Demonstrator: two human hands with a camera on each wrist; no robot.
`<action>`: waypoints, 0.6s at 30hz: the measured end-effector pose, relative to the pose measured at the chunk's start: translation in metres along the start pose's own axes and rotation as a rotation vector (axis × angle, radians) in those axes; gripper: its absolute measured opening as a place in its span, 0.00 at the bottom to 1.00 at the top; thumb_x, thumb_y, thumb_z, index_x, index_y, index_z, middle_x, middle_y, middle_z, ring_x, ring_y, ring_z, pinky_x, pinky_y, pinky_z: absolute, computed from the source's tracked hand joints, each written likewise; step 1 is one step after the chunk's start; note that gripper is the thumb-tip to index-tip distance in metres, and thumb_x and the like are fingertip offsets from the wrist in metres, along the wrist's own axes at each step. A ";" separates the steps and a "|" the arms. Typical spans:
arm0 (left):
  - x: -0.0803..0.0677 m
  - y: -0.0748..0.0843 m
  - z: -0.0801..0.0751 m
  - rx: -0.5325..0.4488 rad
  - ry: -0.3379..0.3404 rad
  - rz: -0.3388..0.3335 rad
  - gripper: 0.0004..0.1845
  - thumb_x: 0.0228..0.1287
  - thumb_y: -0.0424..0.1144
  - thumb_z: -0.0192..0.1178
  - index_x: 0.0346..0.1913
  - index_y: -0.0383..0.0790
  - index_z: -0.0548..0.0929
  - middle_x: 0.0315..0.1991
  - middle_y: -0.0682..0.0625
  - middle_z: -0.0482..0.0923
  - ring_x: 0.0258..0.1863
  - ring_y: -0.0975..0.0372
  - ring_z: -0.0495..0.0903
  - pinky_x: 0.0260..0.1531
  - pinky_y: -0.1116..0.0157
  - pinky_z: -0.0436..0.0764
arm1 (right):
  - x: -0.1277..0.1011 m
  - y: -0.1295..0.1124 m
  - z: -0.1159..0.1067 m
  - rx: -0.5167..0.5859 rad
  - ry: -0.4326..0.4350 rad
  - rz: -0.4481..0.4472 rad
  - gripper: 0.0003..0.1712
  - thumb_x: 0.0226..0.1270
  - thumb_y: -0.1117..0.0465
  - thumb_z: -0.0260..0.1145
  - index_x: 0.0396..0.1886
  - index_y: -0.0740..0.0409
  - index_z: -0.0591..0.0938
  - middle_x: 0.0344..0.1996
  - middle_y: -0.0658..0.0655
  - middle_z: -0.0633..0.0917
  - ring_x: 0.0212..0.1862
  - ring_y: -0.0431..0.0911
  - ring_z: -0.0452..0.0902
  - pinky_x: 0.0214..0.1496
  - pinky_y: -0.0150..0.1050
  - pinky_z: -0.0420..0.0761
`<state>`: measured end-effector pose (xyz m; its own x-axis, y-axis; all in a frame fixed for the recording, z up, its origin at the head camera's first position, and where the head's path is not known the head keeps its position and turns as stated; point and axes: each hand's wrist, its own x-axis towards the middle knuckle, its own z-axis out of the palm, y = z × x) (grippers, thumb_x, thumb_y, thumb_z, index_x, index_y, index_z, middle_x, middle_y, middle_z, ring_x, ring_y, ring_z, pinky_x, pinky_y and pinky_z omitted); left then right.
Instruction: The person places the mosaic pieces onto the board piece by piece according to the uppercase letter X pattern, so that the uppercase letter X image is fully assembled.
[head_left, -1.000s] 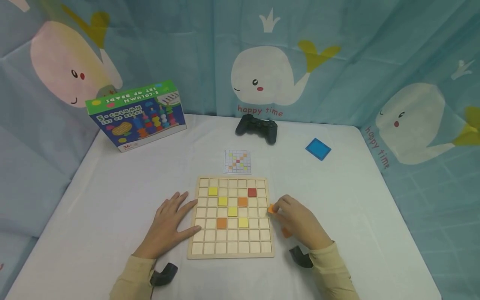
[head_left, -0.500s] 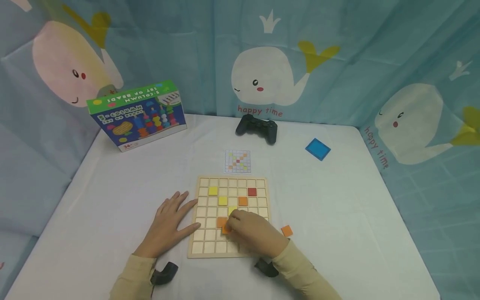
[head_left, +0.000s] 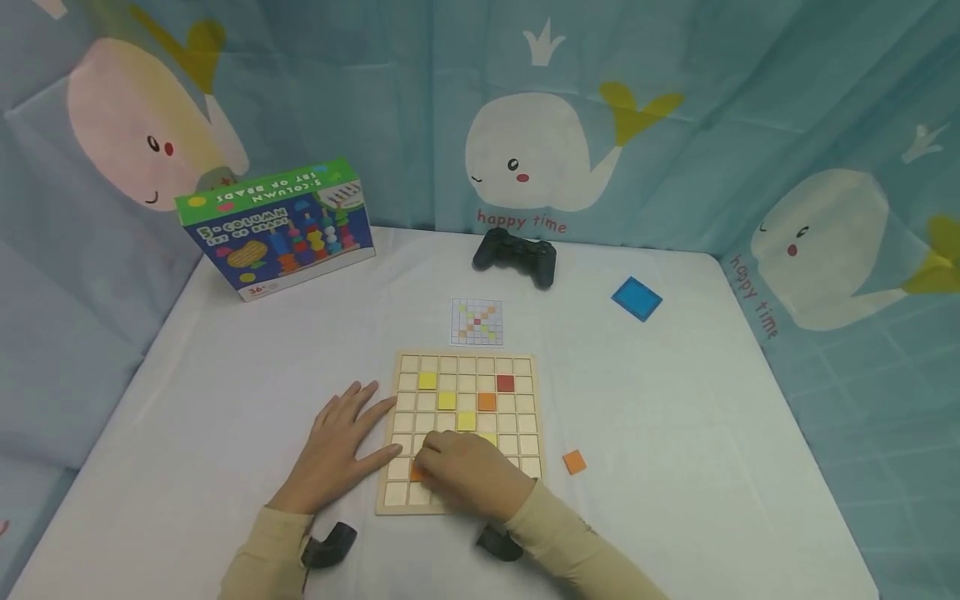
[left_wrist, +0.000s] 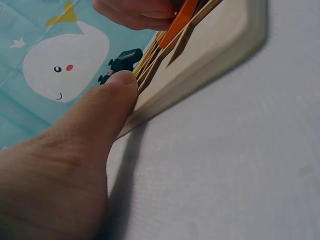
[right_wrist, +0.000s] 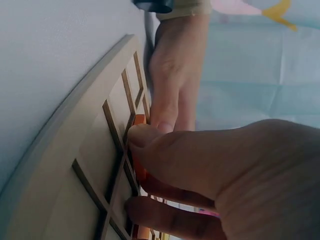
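Evidently thin, stiff and light, the orange tile [right_wrist: 139,167] is pinched by its edges in the right hand [head_left: 468,471] over the wooden board [head_left: 405,497], steadied by the flat left hand [head_left: 341,450].

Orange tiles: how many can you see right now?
3. One orange tile sits on the board, one is pinched by the right hand low on the board, one lies loose on the table. That hand may hide another.
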<state>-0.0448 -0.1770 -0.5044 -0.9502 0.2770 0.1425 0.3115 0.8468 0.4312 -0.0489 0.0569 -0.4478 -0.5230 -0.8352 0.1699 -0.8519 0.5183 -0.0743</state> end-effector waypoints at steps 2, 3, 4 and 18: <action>0.000 -0.001 0.000 -0.001 0.000 0.001 0.38 0.57 0.64 0.60 0.68 0.53 0.69 0.73 0.44 0.58 0.74 0.47 0.51 0.71 0.45 0.49 | 0.000 0.000 0.000 -0.016 0.003 0.011 0.04 0.65 0.53 0.66 0.34 0.46 0.82 0.32 0.43 0.79 0.32 0.35 0.77 0.33 0.25 0.79; 0.000 -0.001 0.000 -0.001 0.001 0.001 0.38 0.57 0.64 0.60 0.68 0.53 0.69 0.73 0.44 0.58 0.74 0.47 0.50 0.71 0.45 0.48 | 0.001 0.000 0.001 -0.021 0.003 0.014 0.04 0.65 0.53 0.66 0.34 0.46 0.82 0.32 0.43 0.79 0.32 0.34 0.76 0.33 0.25 0.78; 0.000 -0.001 0.000 0.000 0.003 0.003 0.38 0.57 0.64 0.60 0.68 0.53 0.69 0.73 0.44 0.58 0.74 0.47 0.50 0.71 0.45 0.48 | 0.001 0.000 0.001 -0.029 0.007 0.013 0.04 0.65 0.53 0.66 0.34 0.46 0.82 0.31 0.43 0.78 0.32 0.34 0.76 0.33 0.25 0.78; 0.000 -0.001 0.002 0.003 -0.023 -0.021 0.39 0.57 0.69 0.56 0.69 0.55 0.68 0.74 0.46 0.56 0.74 0.48 0.49 0.71 0.44 0.47 | 0.003 0.002 0.003 0.015 -0.036 -0.022 0.04 0.68 0.53 0.62 0.37 0.45 0.82 0.36 0.41 0.80 0.36 0.33 0.76 0.37 0.24 0.78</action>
<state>-0.0454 -0.1771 -0.5062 -0.9564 0.2693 0.1133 0.2915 0.8540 0.4309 -0.0518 0.0551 -0.4499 -0.5041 -0.8529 0.1360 -0.8636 0.4967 -0.0861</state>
